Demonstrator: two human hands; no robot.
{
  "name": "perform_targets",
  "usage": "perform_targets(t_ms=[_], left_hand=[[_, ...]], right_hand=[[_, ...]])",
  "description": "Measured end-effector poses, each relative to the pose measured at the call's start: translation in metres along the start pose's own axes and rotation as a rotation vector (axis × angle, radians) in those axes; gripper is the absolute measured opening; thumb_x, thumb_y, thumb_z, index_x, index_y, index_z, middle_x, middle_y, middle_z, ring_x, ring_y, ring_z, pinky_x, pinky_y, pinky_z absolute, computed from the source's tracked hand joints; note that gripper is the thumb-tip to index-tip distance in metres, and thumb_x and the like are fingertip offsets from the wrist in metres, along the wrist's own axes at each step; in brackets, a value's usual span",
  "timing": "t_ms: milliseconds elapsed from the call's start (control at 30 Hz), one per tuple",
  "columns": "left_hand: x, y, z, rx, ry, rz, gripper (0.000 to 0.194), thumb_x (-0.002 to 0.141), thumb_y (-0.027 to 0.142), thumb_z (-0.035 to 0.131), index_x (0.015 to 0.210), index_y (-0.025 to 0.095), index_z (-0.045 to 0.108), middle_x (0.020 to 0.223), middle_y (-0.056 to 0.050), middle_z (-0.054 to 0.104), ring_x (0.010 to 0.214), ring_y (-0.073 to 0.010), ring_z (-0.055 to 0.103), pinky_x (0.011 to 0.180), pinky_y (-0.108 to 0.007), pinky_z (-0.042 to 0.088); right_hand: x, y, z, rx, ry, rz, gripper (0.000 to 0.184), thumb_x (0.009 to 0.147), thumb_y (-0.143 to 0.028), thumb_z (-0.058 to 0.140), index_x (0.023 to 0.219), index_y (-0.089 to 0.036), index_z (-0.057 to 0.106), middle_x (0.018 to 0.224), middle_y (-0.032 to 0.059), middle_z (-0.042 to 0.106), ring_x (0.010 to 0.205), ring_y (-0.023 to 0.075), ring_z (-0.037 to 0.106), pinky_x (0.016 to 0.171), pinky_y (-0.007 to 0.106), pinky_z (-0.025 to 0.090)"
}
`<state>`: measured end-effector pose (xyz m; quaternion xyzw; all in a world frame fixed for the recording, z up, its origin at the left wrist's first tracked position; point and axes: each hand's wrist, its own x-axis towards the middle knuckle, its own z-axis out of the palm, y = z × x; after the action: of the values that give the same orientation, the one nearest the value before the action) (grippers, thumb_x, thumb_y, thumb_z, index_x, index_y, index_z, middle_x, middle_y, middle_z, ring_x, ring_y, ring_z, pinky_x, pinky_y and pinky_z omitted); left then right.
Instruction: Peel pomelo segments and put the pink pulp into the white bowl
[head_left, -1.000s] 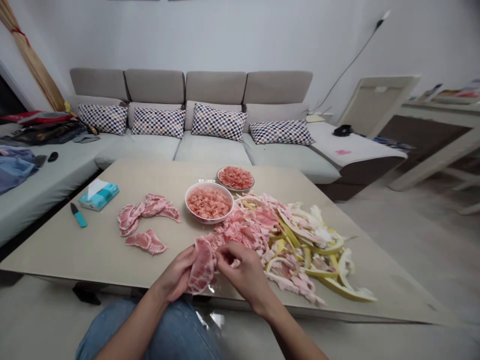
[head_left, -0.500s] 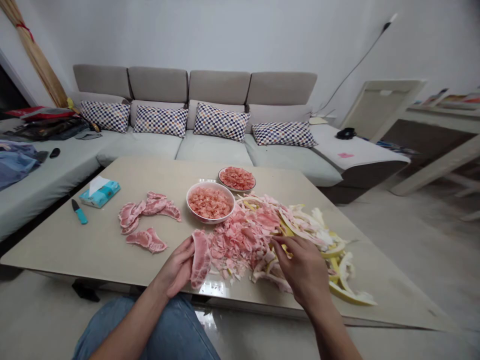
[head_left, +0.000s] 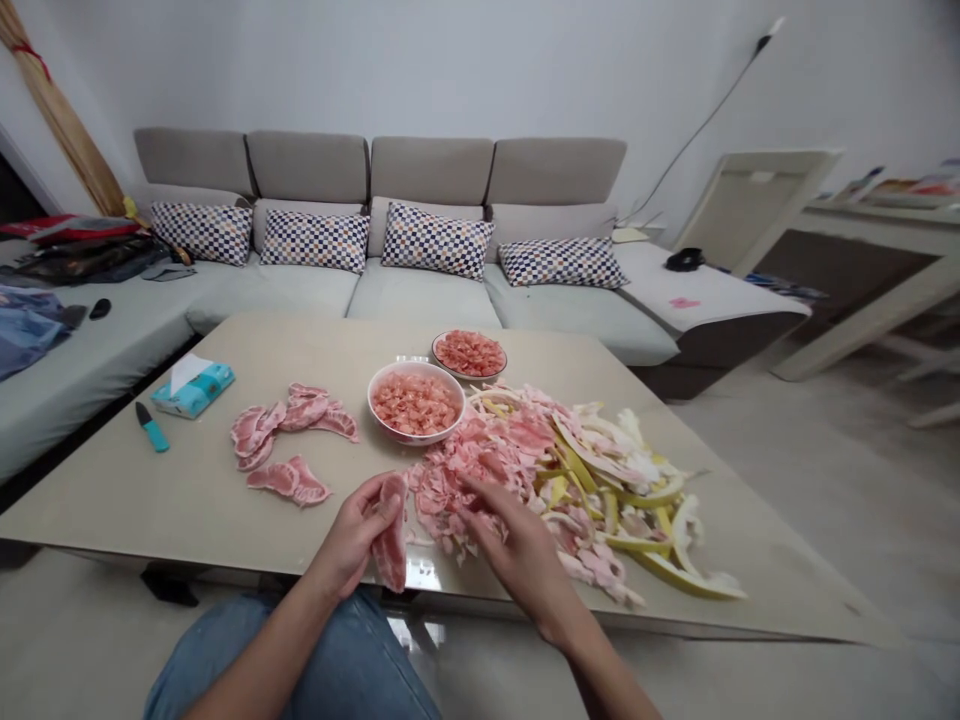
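The left hand (head_left: 358, 535) has its thumb and fingers closed around a pink fruit segment (head_left: 390, 555), held upright at the near edge of the tabletop (head_left: 187, 500). The right hand (head_left: 484, 510) has come back leftward from the rind pieces (head_left: 686, 580), where it was half a second ago, and is now at the near side of the heap of pink scraps (head_left: 450, 465). Its thumb and fingers stand apart with nothing visible between them; whether they touch the scraps I cannot tell. Meanwhile the segment has turned in the left hand and shows a narrower side. That suggests a trip to the waste side is over and the right hand is free again, while the segment itself looks unfinished. The bowl of loose pulp (head_left: 412, 439) sits just beyond the hands, with a plate of pulp (head_left: 469, 377) farther off. More segments (head_left: 255, 430) lie to the left, near the knife (head_left: 156, 435) and tissue pack (head_left: 196, 390).
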<state>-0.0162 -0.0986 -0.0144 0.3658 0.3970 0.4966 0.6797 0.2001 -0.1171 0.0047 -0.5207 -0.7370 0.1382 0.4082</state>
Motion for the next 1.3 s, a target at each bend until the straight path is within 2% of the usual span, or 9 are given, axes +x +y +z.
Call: perform_targets(t_ms=[67,200,400,633,767,900,1000,1133,1300], left_hand=[[0.000,0.000,0.001,0.062,0.012,0.056,0.040,0.076,0.036,0.075,0.112,0.020,0.069,0.114,-0.007,0.069,0.102,-0.0201,0.063,0.091,-0.028,0.045],[-0.002,0.002,0.003,0.157,-0.014,0.117,0.045,0.078,0.037,0.073,0.119,0.020,0.067,0.121,-0.009,0.068,0.113,-0.0257,0.060,0.101,-0.035,0.041],[-0.005,0.008,0.004,0.303,0.010,0.272,0.043,0.080,0.030,0.071,0.122,0.022,0.066,0.119,-0.009,0.065,0.113,-0.0242,0.057,0.102,-0.031,0.038],[-0.008,0.011,0.001,0.388,-0.061,0.335,0.038,0.082,0.030,0.068,0.120,0.024,0.068,0.109,-0.008,0.066,0.106,-0.0232,0.057,0.098,-0.029,0.039],[-0.010,0.009,0.005,0.223,-0.131,0.202,0.040,0.083,0.032,0.067,0.122,0.024,0.067,0.120,-0.008,0.065,0.114,-0.0240,0.055,0.102,-0.031,0.036],[-0.012,0.010,0.006,-0.099,-0.200,0.027,0.043,0.085,0.033,0.067,0.125,0.020,0.063,0.109,-0.009,0.069,0.088,-0.0182,0.063,0.086,-0.030,0.048],[-0.011,0.017,0.001,-0.298,-0.166,0.008,0.040,0.086,0.033,0.065,0.124,0.021,0.062,0.103,-0.008,0.067,0.074,-0.0146,0.062,0.069,-0.028,0.053],[-0.008,0.025,-0.003,-0.360,-0.080,0.005,0.037,0.087,0.027,0.063,0.124,0.024,0.060,0.105,-0.005,0.064,0.080,-0.0157,0.063,0.069,-0.031,0.057],[-0.007,0.024,-0.001,-0.420,-0.135,-0.039,0.044,0.087,0.027,0.063,0.130,0.024,0.055,0.094,-0.004,0.063,0.066,-0.0111,0.058,0.050,-0.021,0.049]], right_hand=[[0.005,-0.018,0.014,0.124,-0.077,0.032,0.026,0.091,-0.029,0.056,0.113,-0.022,0.068,0.101,0.0082,0.073,0.083,0.0203,0.068,0.076,0.033,0.054],[0.016,-0.039,0.035,0.239,-0.043,0.049,0.021,0.089,-0.028,0.059,0.101,-0.020,0.074,0.092,0.0081,0.074,0.073,0.0182,0.066,0.068,0.030,0.053],[0.026,-0.051,0.036,0.297,-0.054,0.104,0.020,0.086,-0.024,0.057,0.080,-0.019,0.075,0.070,0.0034,0.071,0.061,0.0155,0.060,0.057,0.025,0.044],[0.026,-0.052,0.041,0.431,0.001,0.311,0.017,0.070,-0.024,0.061,0.055,-0.017,0.058,0.049,-0.0045,0.046,0.047,0.0096,0.039,0.046,0.022,0.029],[0.026,-0.049,0.046,0.508,-0.017,0.361,0.018,0.069,-0.027,0.057,0.054,-0.018,0.052,0.048,-0.0056,0.044,0.044,0.0084,0.036,0.044,0.021,0.029],[0.031,-0.041,0.036,0.549,-0.009,0.382,0.016,0.068,-0.027,0.057,0.055,-0.018,0.053,0.049,-0.0041,0.049,0.044,0.0098,0.041,0.045,0.022,0.032],[0.034,-0.026,0.020,0.539,0.076,0.399,0.017,0.070,-0.029,0.056,0.057,-0.020,0.051,0.050,-0.0046,0.047,0.045,0.0104,0.041,0.045,0.022,0.032],[0.036,-0.010,-0.002,0.512,0.117,0.404,0.024,0.077,-0.034,0.056,0.059,-0.020,0.049,0.049,-0.0061,0.041,0.044,0.0102,0.037,0.044,0.022,0.030],[0.031,0.002,-0.018,0.077,0.187,0.276,0.039,0.087,-0.038,0.053,0.054,-0.020,0.045,0.051,-0.0032,0.045,0.050,0.0124,0.042,0.049,0.025,0.031]])
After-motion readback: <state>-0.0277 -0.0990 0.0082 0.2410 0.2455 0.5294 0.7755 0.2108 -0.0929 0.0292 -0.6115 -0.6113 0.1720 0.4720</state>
